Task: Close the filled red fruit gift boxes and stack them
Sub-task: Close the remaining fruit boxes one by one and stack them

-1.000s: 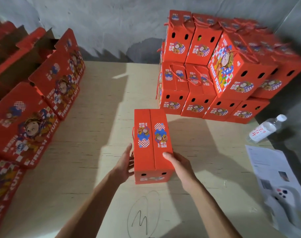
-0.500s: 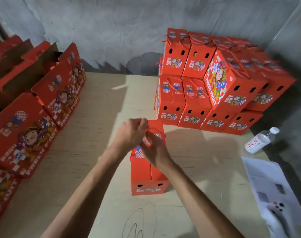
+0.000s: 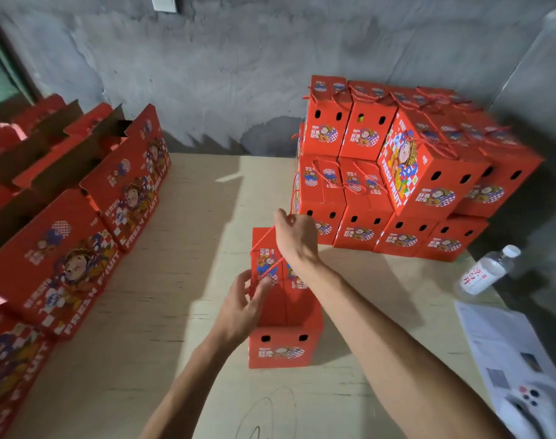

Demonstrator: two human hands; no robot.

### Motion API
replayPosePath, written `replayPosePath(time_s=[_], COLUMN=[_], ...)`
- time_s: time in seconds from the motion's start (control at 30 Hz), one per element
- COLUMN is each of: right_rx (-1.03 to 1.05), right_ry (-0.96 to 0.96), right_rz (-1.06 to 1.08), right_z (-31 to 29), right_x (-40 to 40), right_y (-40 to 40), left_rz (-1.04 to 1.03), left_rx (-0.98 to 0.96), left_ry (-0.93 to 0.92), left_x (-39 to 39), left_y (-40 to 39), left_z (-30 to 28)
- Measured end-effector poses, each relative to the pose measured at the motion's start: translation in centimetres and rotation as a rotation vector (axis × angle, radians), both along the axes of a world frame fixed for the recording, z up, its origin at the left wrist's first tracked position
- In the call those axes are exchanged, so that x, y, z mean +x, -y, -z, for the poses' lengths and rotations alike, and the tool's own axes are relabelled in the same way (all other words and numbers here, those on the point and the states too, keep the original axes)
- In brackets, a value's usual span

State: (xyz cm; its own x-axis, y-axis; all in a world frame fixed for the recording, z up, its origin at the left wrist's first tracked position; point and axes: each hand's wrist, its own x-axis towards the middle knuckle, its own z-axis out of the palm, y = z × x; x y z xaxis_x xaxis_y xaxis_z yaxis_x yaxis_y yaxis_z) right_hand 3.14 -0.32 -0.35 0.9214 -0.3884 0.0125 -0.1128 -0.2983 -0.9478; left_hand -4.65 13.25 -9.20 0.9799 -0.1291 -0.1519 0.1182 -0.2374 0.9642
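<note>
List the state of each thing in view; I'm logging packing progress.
Box in hand: closed, upright on table.
Rope handle: pulled taut.
Right hand: grips rope.
Left hand: pinches rope at box.
Stacked boxes: closed.
Boxes at left: flaps open.
Water bottle: capped, lying down.

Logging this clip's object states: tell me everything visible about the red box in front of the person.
The red gift box stands upright on the wooden table, apart from the stack, and looks like printed cardboard. Its two top flaps are closed along a centre seam, with cartoon and checker graphics on top. The near end face has two oval holes and a printed label. A red twisted cord handle rises from its top; the right hand holds the cord up, the left hand pinches its lower end beside the box.
</note>
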Motion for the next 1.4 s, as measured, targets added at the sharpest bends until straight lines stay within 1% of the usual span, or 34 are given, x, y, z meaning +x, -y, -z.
replayPosePath(time_s=[0.07, 0.17, 0.27, 0.43, 0.57, 0.67, 0.8, 0.93, 1.1, 1.2, 1.4], right_rx=[0.013, 0.032, 0.03, 0.016, -0.071, -0.128, -0.168, -0.182, -0.22, -0.187, -0.22], right_ry=[0.08, 0.2, 0.287, 0.385, 0.43, 0.461, 0.451, 0.399, 0.338, 0.324, 0.234], right_rz=[0.041, 0.056, 0.074, 0.105, 0.167, 0.2, 0.249, 0.293, 0.284, 0.287, 0.3], right_z=[-1.3, -4.8, -9.2, -15.2, -19.4, -21.5, -22.2, -21.8, -20.1, -19.1, -16.8], right_x=[0.8, 2.1, 3.3, 5.7, 7.6, 8.9, 11.6, 14.8, 18.6, 20.5, 21.9], right_y=[0.7, 1.3, 2.3, 5.0, 7.6, 9.9, 13.9, 18.6, 23.8, 25.8, 29.2], left_rz=[0.073, 0.075, 0.066, 0.085, 0.091, 0.15, 0.195, 0.197, 0.165, 0.141, 0.192], left_rx=[0.026, -0.08, -0.104, -0.147, -0.199, -0.211, -0.2, -0.218, -0.201, -0.209, -0.027], left_ry=[0.032, 0.071, 0.188, 0.328, 0.406, 0.449, 0.415, 0.318, 0.294, 0.297, 0.392], left_x=[-1.0, -1.0, 0.9, 5.8, 9.5, 12.4, 16.0, 19.3, 22.1, 23.1, 25.7], left_y=[-0.3, 0.3, 1.6, 4.8, 8.3, 11.3, 15.8, 20.1, 25.9, 28.5, 30.1], left_z=[0.7, 0.0, -2.7, -8.3, -11.8, -13.9, -14.5, -14.3, -12.5, -11.3, -10.3])
